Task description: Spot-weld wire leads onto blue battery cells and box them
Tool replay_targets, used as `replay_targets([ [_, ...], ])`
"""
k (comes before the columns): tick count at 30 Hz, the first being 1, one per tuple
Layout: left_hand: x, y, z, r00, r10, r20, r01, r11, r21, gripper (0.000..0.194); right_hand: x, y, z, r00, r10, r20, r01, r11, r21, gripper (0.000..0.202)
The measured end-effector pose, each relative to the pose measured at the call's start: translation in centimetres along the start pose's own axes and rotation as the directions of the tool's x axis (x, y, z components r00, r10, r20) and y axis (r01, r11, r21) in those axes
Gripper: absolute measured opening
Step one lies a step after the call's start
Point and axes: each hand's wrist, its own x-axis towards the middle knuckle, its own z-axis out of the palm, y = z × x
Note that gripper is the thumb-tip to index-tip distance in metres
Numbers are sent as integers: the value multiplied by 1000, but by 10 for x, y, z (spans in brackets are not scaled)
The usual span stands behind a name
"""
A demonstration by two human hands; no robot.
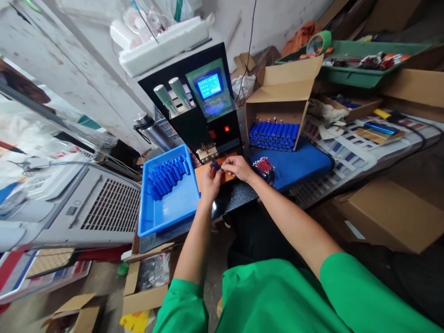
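Observation:
My left hand [210, 181] is closed around a blue cylindrical battery cell [215, 164], of which only one end shows. Close against it, my right hand [238, 167] pinches with thumb and forefinger; what lies between those fingertips is too small to make out. Both hands are over an orange board [227, 177], just in front of the electrodes [207, 152] of a black spot welder [194, 125] with a lit blue screen [209, 86]. To the left, a blue tray [176, 208] holds several blue cells [166, 178]. Red and black wire leads [264, 167] lie in a bunch to the right.
An open cardboard box [277, 108] stacked with blue cells stands behind the wire leads on a blue surface [301, 162]. A steel flask [156, 132] is behind the tray. Farther right are a green tray [367, 76] and a large carton [398, 208].

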Motion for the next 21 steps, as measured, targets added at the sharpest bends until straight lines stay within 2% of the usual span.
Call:
replay_targets([
  [6, -4, -3, 0, 997, 40, 64, -40, 999, -10, 18, -2, -2, 1, 996, 25, -89, -18, 996, 82, 26],
  [11, -12, 7, -8, 998, -40, -46, 34, 991, -132, 25, -2, -2, 2, 992, 40, -117, -26, 992, 124, 29],
  [15, -11, 11, -11, 989, -74, -129, 47, 978, -204, 33, 0, 0, 3, 990, 58, -128, -45, 994, 102, 32],
  [18, -8, 10, -9, 986, -76, -151, 43, 976, -211, 36, 1, 1, 3, 990, 59, -131, -48, 995, 86, 34],
  [21, -6, 8, -5, 992, -67, -104, 49, 983, -175, 27, 3, 1, 3, 991, 61, -121, -52, 995, 80, 36],
])
